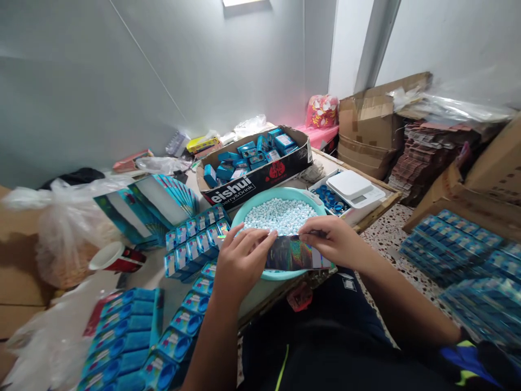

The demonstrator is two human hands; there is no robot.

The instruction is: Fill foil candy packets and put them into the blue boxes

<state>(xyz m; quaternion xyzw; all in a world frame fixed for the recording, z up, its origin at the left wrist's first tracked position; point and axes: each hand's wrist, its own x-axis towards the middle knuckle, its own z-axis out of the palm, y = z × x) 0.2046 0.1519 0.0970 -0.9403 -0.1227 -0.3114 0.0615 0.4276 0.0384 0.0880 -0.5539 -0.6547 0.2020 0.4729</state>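
Observation:
A dark, shiny holographic sheet (292,253) spans between my two hands above the near side of a turquoise basin (241,213). My left hand (246,258) holds its left end, fingers bent over the upper edge. Thumb and fingers of my right hand (336,239) pinch the sheet near its upper right corner. Small pale blue-white pellets (283,214) fill the basin behind the sheet. Left of the basin stand rows of small blue packs (193,250), with more blue packs (130,331) nearer me.
A carton (260,187) of blue boxes stands behind the basin. A white scale (354,187) sits right, beside a tray of blue caps (328,198). A red paper cup (120,258) lies tipped at left, near fanned printed sheets (150,209). Wrapped packs (451,239) are stacked at right.

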